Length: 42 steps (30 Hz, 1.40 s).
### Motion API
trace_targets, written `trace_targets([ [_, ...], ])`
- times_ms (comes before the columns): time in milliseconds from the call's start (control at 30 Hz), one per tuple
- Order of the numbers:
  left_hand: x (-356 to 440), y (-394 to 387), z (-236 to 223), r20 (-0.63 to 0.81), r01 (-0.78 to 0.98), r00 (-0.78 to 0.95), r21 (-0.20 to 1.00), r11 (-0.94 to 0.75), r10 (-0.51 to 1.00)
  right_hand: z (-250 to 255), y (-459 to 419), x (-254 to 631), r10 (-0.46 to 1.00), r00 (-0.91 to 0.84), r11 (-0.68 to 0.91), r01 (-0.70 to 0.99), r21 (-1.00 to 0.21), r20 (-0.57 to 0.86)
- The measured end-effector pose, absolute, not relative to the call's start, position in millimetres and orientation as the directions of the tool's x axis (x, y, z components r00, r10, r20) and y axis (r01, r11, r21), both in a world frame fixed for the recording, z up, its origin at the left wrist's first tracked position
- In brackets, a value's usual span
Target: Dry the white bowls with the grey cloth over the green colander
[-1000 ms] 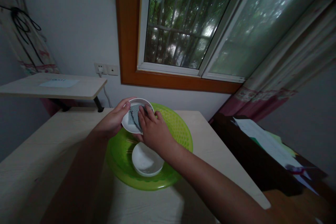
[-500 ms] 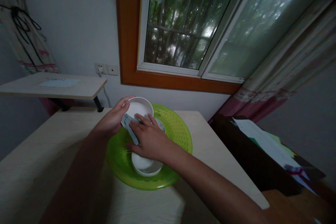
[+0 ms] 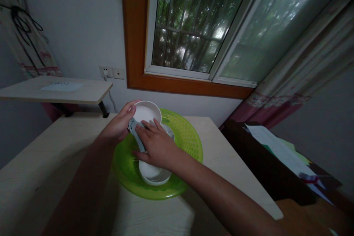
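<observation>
My left hand (image 3: 117, 127) grips a small white bowl (image 3: 146, 112) by its rim, tilted toward me over a round green basket (image 3: 185, 136). My right hand (image 3: 155, 145) presses a grey-blue cloth (image 3: 136, 132) against the bowl's lower edge, fingers wrapped on the cloth. A second white bowl (image 3: 153, 175) sits upright in the basket, partly under my right hand. Another pale dish edge (image 3: 169, 131) shows just behind my right hand.
The basket rests on a light wooden table (image 3: 41, 162). A raised side board (image 3: 55, 90) with a paper stands at the left. A wall socket (image 3: 112, 72) and a barred window (image 3: 188, 25) lie behind. A dark stand with papers (image 3: 279, 155) is at the right.
My right hand has slid the cloth from inside the tilted bowl down to its lower rim. The left hand has kept its hold, lifting the bowl slightly.
</observation>
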<state>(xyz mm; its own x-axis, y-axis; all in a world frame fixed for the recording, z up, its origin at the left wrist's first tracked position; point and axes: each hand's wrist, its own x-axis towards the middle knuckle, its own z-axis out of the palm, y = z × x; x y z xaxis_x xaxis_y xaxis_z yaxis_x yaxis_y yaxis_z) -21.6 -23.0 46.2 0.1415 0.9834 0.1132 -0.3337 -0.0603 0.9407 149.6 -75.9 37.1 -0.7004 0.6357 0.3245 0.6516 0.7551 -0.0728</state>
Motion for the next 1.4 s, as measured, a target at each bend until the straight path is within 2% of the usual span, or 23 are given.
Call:
trace_targets([
  [100,-23.3,-22.1,44.3,0.112,-0.323,0.145,0.944,-0.06,0.983,36.9,-74.4,158.5,0.632,-0.701,0.741,0.672,0.008,0.331],
  [200,-22.9,-20.6,42.0,0.122,-0.315,0.154,0.947,-0.068,0.981,37.2,-72.2,167.9,0.652,-0.684,0.716,0.697,0.031,0.327],
  [633,-21.5,-20.7,42.7,0.127,-0.281,0.131,0.956,-0.086,0.983,40.2,-62.3,188.3,0.646,-0.693,0.741,0.67,-0.047,0.319],
  [933,-16.6,-20.7,41.3,0.126,-0.298,0.141,0.951,-0.08,0.982,24.8,-52.9,170.0,0.516,-0.739,0.791,0.605,0.088,0.433],
  [1067,-12.7,-19.3,39.9,0.158,-0.298,0.106,0.947,-0.121,0.982,21.9,-55.7,157.5,0.53,-0.714,0.766,0.635,0.102,0.457],
  [1200,-11.7,-19.4,40.6,0.164,-0.311,0.077,0.941,-0.133,0.983,21.8,-57.1,153.8,0.562,-0.695,0.746,0.66,0.09,0.448],
  [1400,-15.6,-21.9,45.1,0.098,-0.33,0.11,0.942,-0.056,0.989,28.5,-57.4,168.2,0.537,-0.743,0.747,0.639,0.184,0.399],
])
